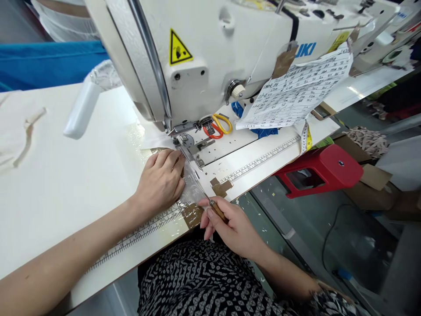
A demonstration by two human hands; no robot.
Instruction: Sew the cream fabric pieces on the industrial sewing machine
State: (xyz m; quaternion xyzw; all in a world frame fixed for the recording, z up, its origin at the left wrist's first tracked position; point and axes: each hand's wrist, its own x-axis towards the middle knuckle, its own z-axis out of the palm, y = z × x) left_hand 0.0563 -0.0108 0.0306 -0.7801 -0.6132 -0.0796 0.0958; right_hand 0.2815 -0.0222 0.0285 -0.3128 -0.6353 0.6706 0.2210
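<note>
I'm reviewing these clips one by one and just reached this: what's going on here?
A person is at a sewing machine. The right hand holds a thin wooden-handled tool, its metal shaft angled toward the presser foot. The left hand lies palm down on the table beside it; anything under the fingers is hidden. A handwritten sheet hangs on the machine.

Red stool [332, 171]; white table [66, 193]; scrap-strewn grey-green floor [305, 215].

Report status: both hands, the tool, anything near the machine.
Right hand gripping wooden-handled tool, shaft toward sewing machine. Left hand palm-down by the machine. Scissors lying beyond left hand.
</note>
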